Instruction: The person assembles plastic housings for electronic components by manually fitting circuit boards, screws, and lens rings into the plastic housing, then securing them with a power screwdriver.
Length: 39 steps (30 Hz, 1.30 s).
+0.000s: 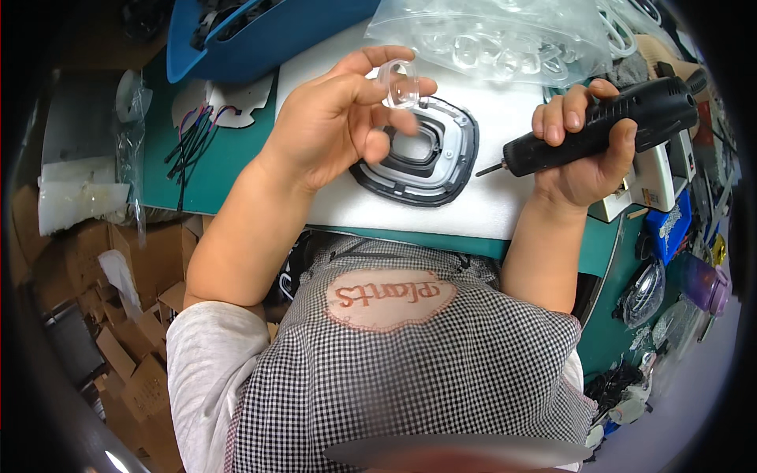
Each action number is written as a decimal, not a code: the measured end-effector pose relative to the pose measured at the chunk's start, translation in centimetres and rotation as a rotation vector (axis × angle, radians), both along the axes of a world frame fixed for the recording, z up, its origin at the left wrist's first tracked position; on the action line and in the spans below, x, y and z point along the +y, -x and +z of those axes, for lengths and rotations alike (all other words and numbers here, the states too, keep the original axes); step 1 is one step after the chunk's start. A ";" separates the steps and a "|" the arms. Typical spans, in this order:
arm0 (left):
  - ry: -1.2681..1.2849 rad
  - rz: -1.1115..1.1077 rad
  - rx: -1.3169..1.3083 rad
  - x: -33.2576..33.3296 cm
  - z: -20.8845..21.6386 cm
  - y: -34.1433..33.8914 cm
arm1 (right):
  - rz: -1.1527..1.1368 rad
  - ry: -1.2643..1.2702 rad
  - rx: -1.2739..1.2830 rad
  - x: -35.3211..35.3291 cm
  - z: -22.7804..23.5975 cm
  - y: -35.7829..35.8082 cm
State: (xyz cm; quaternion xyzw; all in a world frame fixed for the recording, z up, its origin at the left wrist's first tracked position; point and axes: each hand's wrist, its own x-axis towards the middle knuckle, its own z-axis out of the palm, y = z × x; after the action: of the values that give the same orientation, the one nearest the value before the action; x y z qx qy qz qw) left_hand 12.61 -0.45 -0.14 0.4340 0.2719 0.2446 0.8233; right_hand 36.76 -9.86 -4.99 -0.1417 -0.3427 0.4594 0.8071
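Note:
Between the thumb and fingers of my left hand (331,110) is a small clear plastic ring-shaped part (401,85), raised above the work surface. My right hand (587,146) wraps round a black electric screwdriver (572,140), its thin bit pointing left and slightly down. Below and between the hands lies a rounded grey and black frame-like housing (453,162) with an opening in its middle. The left fingers cover part of its upper left side. The bit's tip is just right of the housing, apart from it.
A white foam sheet (497,213) covers part of the green table (169,158). Behind it sit a blue bin (260,43) and a bag of clear plastic parts (505,47). Thin cables (193,138) lie left. At right are a blue tray (670,225) and a purple cup (704,284). Cardboard boxes (146,386) fill the lower left.

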 end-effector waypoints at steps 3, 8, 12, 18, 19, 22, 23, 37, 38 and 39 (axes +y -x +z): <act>0.218 -0.065 -0.226 -0.7 -0.3 1.7 | 0.007 0.029 -0.007 0.0 -0.1 0.0; -0.070 0.121 0.255 -2.3 0.8 1.8 | -0.004 0.050 -0.018 0.0 -0.4 -0.3; -0.370 0.183 0.288 -3.0 -0.8 2.5 | 0.004 0.043 -0.031 0.0 -0.3 -0.3; -0.450 0.124 0.459 -3.1 -0.4 2.5 | -0.009 0.045 -0.038 -0.1 -0.6 -0.6; -0.445 0.118 0.457 -3.1 -0.4 2.3 | 0.001 0.042 -0.025 -0.1 -0.5 -0.5; -0.527 0.105 0.556 -3.2 -0.3 1.6 | 0.015 0.037 -0.014 0.1 -0.9 -0.8; -0.918 0.091 0.733 -3.2 -0.4 1.4 | 0.005 0.038 -0.037 0.1 -1.1 -1.1; -1.848 0.153 0.842 -3.2 -3.9 -0.2 | 0.013 0.041 -0.058 0.1 -1.1 -1.5; -1.901 0.159 0.837 -3.5 -4.3 0.0 | 0.015 0.040 -0.056 0.1 -1.1 -1.5; -1.953 0.165 0.830 -3.7 -4.4 0.2 | 0.016 0.041 -0.051 0.0 -1.2 -1.4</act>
State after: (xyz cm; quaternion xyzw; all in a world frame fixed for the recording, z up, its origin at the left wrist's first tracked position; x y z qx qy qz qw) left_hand 12.38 -4.20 -4.58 0.9362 0.2458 0.2445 -0.0581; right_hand 38.21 -9.81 -6.15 -0.1670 -0.3547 0.4692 0.7913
